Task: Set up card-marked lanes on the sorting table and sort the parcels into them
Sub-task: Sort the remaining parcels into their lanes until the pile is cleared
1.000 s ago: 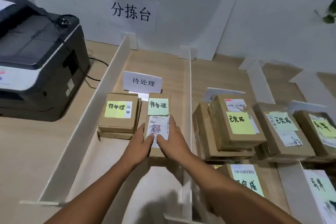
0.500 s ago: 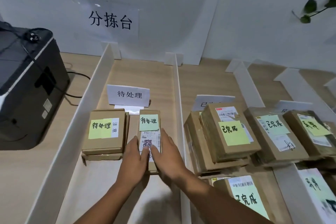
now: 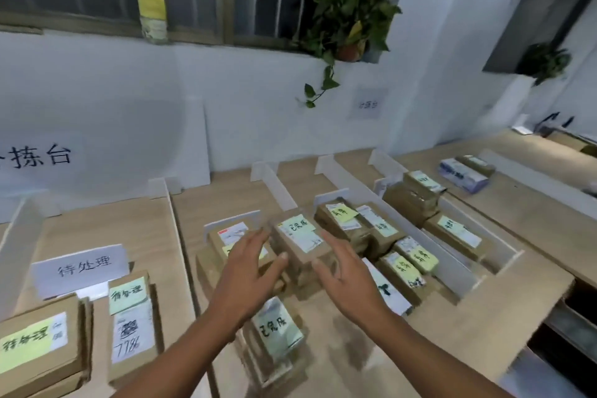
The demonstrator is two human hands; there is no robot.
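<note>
While the hands hover at frame centre: the left grip (image 3: 248, 275) and the right grip (image 3: 347, 281) are both spread wide with straight fingers and hold nothing; they flank one parcel, and I cannot tell whether any fingertip touches it
Target parcel: a brown carton (image 3: 302, 244) just above frame centre, with a green note on its top; it lies on other parcels in the second lane from the left, its near end pointing between the two thumbs
Handling: it looks like a stiff cardboard box, small and probably light; bare board should give fair friction, but the note and the shipping label on top look slick and thin, so they are poor places to press
Where to take hold: the two long side walls, one grip on each, thumbs over the top edge near the near end; lift it level so the pile beneath is not dragged along
Pending lane: at lower left, a white lane card (image 3: 80, 265) stands behind two noted parcels, the flat parcel (image 3: 32, 349) and the narrow parcel (image 3: 132, 323)
Dividers: a white divider (image 3: 179, 236) runs between that lane and the target's lane
Near parcel: another green-noted box (image 3: 277, 329) lies at lower centre, under the forearms
Bench: pale wood bench (image 3: 452, 317), with further filled lanes at right
</note>
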